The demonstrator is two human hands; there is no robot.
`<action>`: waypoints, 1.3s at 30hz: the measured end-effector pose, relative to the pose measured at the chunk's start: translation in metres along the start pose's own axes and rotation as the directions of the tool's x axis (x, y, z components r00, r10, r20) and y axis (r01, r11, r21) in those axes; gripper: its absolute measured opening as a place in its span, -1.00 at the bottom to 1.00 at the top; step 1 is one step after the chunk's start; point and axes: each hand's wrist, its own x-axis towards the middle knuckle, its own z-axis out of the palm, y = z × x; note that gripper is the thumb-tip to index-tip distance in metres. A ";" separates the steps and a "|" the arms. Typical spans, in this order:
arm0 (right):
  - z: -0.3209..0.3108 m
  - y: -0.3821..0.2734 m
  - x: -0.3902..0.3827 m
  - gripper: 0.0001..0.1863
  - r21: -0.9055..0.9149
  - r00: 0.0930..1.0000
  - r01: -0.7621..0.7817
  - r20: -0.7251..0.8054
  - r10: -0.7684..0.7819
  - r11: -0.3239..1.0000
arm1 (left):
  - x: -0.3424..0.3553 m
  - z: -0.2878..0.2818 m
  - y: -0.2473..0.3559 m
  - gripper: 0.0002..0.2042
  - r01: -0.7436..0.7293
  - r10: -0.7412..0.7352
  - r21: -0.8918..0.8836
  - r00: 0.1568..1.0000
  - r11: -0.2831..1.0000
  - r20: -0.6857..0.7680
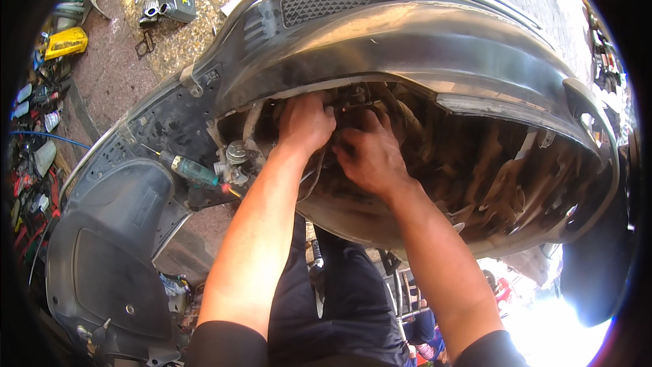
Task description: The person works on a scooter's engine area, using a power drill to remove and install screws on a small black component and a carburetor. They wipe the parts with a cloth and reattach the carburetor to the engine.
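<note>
Both my hands reach into the open body cavity of a dark scooter (319,61). My left hand (305,122) is closed, its knuckles up and its fingertips tucked down among the parts inside. Just to its right, my right hand (372,153) has its fingers curled inward. What either hand grips is hidden in the shadow. Thin cables (316,173) run down between the wrists. Left of my left forearm sits a round metal fitting (236,153). A screwdriver (193,168) with a green handle lies on the scooter's floorboard beside it.
The scooter's dark front panel (112,258) stands at the lower left. A black bottle (178,4) rests on the ground at the upper left. A yellow part (66,43) and a heap of tools and scraps line the far left. The cavity's interior stretches right.
</note>
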 end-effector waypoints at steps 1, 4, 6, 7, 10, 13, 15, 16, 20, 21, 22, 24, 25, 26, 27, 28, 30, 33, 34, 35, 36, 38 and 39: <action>0.000 0.002 0.001 -0.82 0.026 1.000 0.013 -0.014 -0.013 1.000 | 0.001 0.002 -0.002 -0.67 -0.005 0.005 0.035 1.000 0.999 -0.005; -0.001 0.008 0.004 -0.80 0.076 0.999 0.037 -0.035 -0.035 0.996 | -0.001 0.006 -0.007 -0.67 -0.030 0.029 0.037 0.999 0.999 0.046; -0.002 0.012 0.007 -0.77 0.077 0.996 0.062 -0.076 -0.056 0.995 | 0.001 0.008 -0.008 -0.70 -0.087 0.085 0.056 0.996 0.995 0.028; -0.002 0.015 0.008 -0.79 0.116 0.993 0.012 -0.118 0.002 0.993 | 0.002 0.010 -0.008 -0.71 -0.090 0.087 0.044 0.995 0.995 0.051; -0.002 0.025 0.013 -0.82 0.165 0.969 -0.133 -0.186 0.163 0.977 | 0.008 0.014 -0.010 -0.78 -0.142 0.140 0.149 0.990 0.979 0.021; -0.001 0.038 0.019 -0.80 0.098 0.955 -0.220 -0.180 0.235 0.971 | 0.009 0.016 -0.009 -0.84 -0.127 0.125 0.221 0.992 0.967 0.021; 0.002 0.045 0.023 -0.72 0.055 0.972 -0.227 -0.051 0.229 0.972 | 0.008 0.016 -0.008 -0.85 -0.107 0.100 0.268 0.994 0.958 0.041; 0.004 0.048 0.025 -0.68 0.024 0.977 -0.215 -0.009 0.215 0.976 | 0.008 0.016 -0.008 -0.86 -0.105 0.094 0.292 0.994 0.951 0.052; 0.008 0.050 0.027 -0.67 0.028 0.978 -0.208 0.032 0.207 0.978 | 0.007 0.013 -0.012 -0.78 -0.107 0.098 0.202 0.994 0.974 0.056; 0.007 0.049 0.028 -0.68 0.034 0.977 -0.212 0.033 0.211 0.977 | 0.006 0.012 -0.015 -0.76 -0.139 0.138 0.071 0.990 0.988 0.023; 0.006 0.048 0.030 -0.68 0.036 0.975 -0.220 0.029 0.219 0.975 | 0.006 0.012 -0.018 -0.74 -0.173 0.174 -0.074 0.985 0.982 -0.004; 0.002 0.044 0.033 -0.68 -0.006 0.964 -0.257 0.071 0.257 0.966 | 0.006 0.015 -0.023 -0.72 -0.183 0.187 -0.212 0.982 0.960 0.003; -0.001 0.041 0.035 -0.68 -0.029 0.958 -0.272 0.082 0.273 0.962 | 0.008 0.017 -0.025 -0.72 -0.164 0.173 -0.206 0.984 0.965 0.029; -0.004 0.040 0.037 -0.69 -0.055 0.945 -0.294 0.136 0.299 0.954 | 0.009 0.018 -0.027 -0.72 -0.170 0.182 -0.218 0.983 0.961 0.037; -0.007 0.038 0.040 -0.71 -0.082 0.927 -0.318 0.179 0.328 0.944 | 0.010 0.019 -0.030 -0.73 -0.180 0.197 -0.229 0.979 0.957 0.051; -0.009 0.037 0.042 -0.72 -0.111 0.909 -0.339 0.218 0.356 0.934 | 0.013 0.021 -0.031 -0.74 -0.220 0.238 -0.256 0.970 0.941 0.042; -0.014 0.037 0.048 -0.76 -0.157 0.898 -0.302 0.285 0.336 0.940 | 0.018 0.023 -0.032 -0.76 -0.227 0.256 -0.301 0.965 0.926 0.063; -0.017 0.041 0.053 -0.77 -0.154 0.902 -0.264 0.310 0.300 0.952 | 0.023 0.024 -0.030 -0.78 -0.153 0.201 -0.308 0.971 0.939 0.131; -0.017 0.042 0.053 -0.75 -0.148 0.908 -0.260 0.300 0.293 0.954 | 0.023 0.024 -0.030 -0.78 -0.141 0.188 -0.288 0.972 0.947 0.142; -0.015 0.042 0.053 -0.75 -0.163 0.916 -0.238 0.291 0.277 0.958 | 0.023 0.024 -0.029 -0.78 -0.132 0.179 -0.283 0.973 0.950 0.147; -0.014 0.042 0.053 -0.75 -0.185 0.923 -0.220 0.279 0.266 0.958 | 0.023 0.024 -0.027 -0.78 -0.123 0.163 -0.253 0.976 0.960 0.146; -0.012 0.042 0.053 -0.77 -0.213 0.930 -0.199 0.265 0.253 0.957 | 0.023 0.023 -0.026 -0.79 -0.106 0.137 -0.212 0.981 0.971 0.138; -0.011 0.041 0.053 -0.78 -0.220 0.931 -0.197 0.263 0.252 0.955 | 0.023 0.023 -0.026 -0.79 -0.119 0.150 -0.212 0.979 0.970 0.136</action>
